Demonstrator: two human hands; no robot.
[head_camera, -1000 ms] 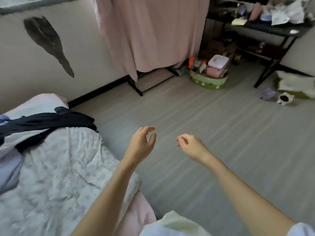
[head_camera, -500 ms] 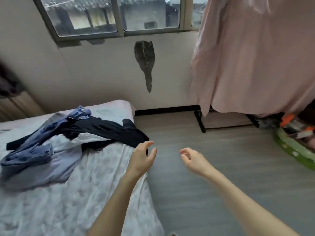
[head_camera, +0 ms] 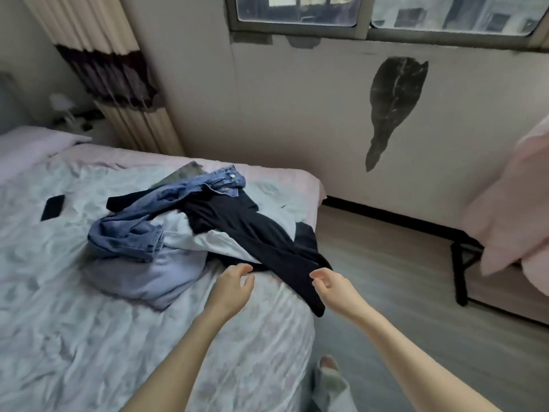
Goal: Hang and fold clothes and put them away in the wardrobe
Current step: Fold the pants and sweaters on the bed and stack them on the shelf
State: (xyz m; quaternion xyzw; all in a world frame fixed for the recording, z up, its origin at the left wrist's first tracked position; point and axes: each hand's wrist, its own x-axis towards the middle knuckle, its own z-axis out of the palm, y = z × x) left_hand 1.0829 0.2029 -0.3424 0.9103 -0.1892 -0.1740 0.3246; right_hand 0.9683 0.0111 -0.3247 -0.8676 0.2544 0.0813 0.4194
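Centrally, a heap of clothes lies on the bed point(head_camera: 74, 337), whose crinkled, pale floral sheet reaches the mattress edge; stiff blue denim jeans point(head_camera: 142, 224) are bunched atop a soft lavender garment point(head_camera: 148, 275); a matte black garment point(head_camera: 261, 236) stretches long and narrow, its axis running diagonally from the jeans toward the near bed corner, its tip draped over the edge; left hand point(head_camera: 230, 289) and right hand point(head_camera: 334, 288) hover beside that end, fingers loosely curled, grasping nothing; a flat black phone point(head_camera: 53, 207) rests on the sheet.
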